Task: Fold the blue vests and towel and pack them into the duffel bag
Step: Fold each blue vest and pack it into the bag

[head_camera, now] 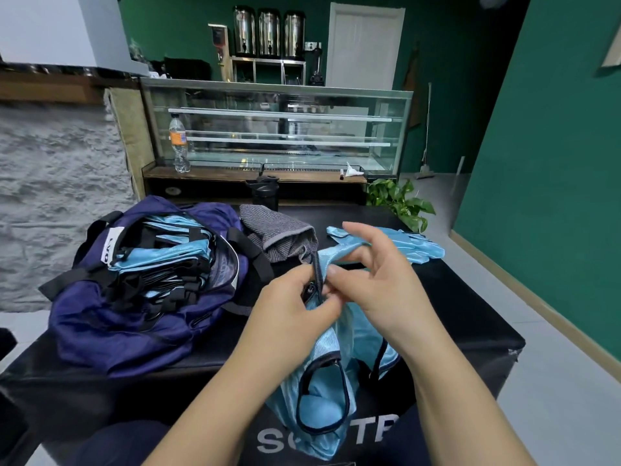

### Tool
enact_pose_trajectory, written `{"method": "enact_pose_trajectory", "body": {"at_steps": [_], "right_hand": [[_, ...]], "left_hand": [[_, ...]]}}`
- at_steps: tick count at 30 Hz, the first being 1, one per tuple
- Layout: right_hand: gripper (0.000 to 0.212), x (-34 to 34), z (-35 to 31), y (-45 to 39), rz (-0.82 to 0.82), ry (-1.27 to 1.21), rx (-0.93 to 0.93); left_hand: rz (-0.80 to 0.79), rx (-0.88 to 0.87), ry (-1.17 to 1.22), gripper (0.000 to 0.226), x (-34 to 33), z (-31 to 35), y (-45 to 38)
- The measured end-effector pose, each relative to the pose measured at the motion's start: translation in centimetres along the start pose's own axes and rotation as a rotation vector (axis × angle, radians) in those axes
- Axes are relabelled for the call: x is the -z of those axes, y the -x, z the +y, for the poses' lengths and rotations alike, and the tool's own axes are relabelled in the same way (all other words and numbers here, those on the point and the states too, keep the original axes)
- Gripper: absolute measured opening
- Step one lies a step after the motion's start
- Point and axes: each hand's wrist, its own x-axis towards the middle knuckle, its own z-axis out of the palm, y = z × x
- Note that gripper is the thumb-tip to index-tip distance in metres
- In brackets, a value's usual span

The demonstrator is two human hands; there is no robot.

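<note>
A light blue vest with black trim hangs over the front of the black table. My left hand and my right hand both pinch its upper edge at the black trim, close together above the table's middle. The navy duffel bag lies open on the left with several folded blue vests inside. A grey towel lies crumpled behind my hands, beside the bag. Another blue vest lies spread at the table's far right.
A black bottle stands at the table's far edge. Behind it is a glass display case with a plastic bottle on its ledge. A green plant sits off the far right corner. Floor lies to the right.
</note>
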Motion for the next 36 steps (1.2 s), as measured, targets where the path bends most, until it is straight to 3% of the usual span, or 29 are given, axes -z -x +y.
{"method": "enact_pose_trajectory", "body": {"at_steps": [2,5,9,12,15,18,21,25,29,32,36], "right_hand": [[0.045,0.1,0.5,-0.2,0.071,0.071,0.020],[0.032,1.0,1.3,-0.4,0.158,0.229,-0.008],[0.012,1.4,1.9,-0.3,0.162,0.225,-0.106],[0.018,1.0,2.3,-0.3,0.109,0.309,-0.120],[0.032,0.5,2.6,-0.3,-0.055,0.274,-0.172],[0.041,-0.1,2.6,0.0,-0.219,0.104,-0.198],[0.041,-0.6,2.4,0.1,-0.213,-0.120,-0.086],[0.043,0.1,1.3,0.0,-0.043,-0.242,-0.019],[0.046,1.2,0.9,0.1,0.018,-0.219,-0.017],[0.050,1.5,0.6,0.1,0.027,-0.181,-0.031],[0.063,1.6,0.5,0.2,0.020,-0.164,-0.068]], "left_hand": [[-0.019,0.031,0.052,0.011,0.4,-0.2,-0.1],[0.041,0.152,0.247,0.020,1.4,-0.2,-0.3],[0.076,0.337,0.561,0.021,2.7,-0.3,-0.7],[0.045,0.397,0.696,0.024,3.2,-0.3,-1.0],[-0.009,0.405,0.699,0.038,3.2,-0.6,-2.4],[-0.052,0.375,0.726,0.050,3.1,-1.4,-2.9],[-0.126,0.354,0.830,0.037,3.0,-1.5,-1.6],[-0.136,0.318,0.714,0.033,3.2,-1.3,-0.7],[0.000,0.289,0.433,0.040,3.8,-1.6,-1.0],[-0.080,0.278,0.421,0.029,3.5,-1.6,-0.9],[-0.273,0.245,0.355,0.046,3.0,-2.1,-0.5]]}}
